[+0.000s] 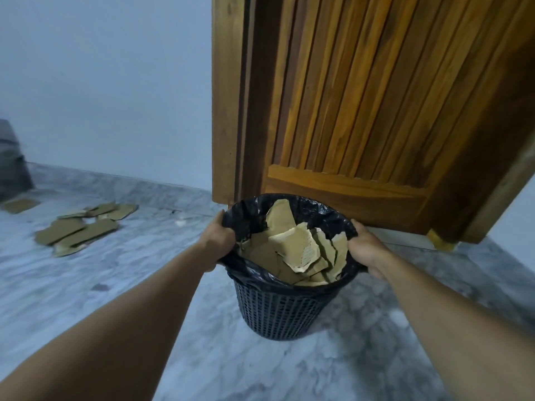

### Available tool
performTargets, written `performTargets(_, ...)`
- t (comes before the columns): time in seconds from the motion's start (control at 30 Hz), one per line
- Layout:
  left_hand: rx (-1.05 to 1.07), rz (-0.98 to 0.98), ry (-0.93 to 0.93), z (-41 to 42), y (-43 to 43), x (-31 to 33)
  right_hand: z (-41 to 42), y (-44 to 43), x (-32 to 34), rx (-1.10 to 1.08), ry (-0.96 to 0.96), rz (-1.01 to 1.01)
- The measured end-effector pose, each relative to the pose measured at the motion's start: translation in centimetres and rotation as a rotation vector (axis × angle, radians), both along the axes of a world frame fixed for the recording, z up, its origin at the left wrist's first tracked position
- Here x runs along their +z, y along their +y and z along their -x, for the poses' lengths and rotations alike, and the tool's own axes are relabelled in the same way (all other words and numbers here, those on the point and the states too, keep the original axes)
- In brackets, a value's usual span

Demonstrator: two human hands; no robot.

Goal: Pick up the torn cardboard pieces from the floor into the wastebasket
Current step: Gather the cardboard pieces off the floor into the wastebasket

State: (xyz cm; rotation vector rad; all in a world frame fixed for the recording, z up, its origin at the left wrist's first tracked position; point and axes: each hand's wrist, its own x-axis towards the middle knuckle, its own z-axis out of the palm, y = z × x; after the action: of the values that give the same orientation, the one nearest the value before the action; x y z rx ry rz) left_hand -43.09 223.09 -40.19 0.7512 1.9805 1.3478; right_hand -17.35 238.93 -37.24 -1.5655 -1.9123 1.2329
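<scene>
A dark mesh wastebasket lined with a black bag stands on the marble floor in front of a wooden door. Several torn cardboard pieces fill it. My left hand grips the rim on the left side and my right hand grips the rim on the right. More torn cardboard pieces lie scattered on the floor to the far left, near the wall. One separate cardboard piece lies further left.
A slatted wooden door and its frame rise directly behind the basket. A pale wall runs along the left. A dark object sits at the left edge. Grey marble floor spreads around the basket.
</scene>
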Motion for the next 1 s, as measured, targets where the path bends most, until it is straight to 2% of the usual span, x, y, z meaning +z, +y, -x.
performTargets(0.43,0.342,0.018,0.070,13.4,-14.2,2.4,18.6,-8.2,0.6,0.331,0.161,0.040)
performTargets(0.6,0.445,0.079,0.062,18.2,-19.2,1.2,23.8,-11.5,-0.5,0.410,0.142,0.045)
performTargets(0.73,0.457,0.067,0.024,18.5,-21.8,0.9,25.8,-14.0,-0.2,0.452,0.124,0.016)
performTargets(0.87,0.457,0.068,-0.010,18.7,-23.0,0.4,26.3,-15.7,0.7,0.493,0.043,-0.023)
performTargets(1.0,0.430,0.116,0.024,17.7,-23.5,0.9,26.0,-16.3,1.5,0.535,-0.168,-0.110)
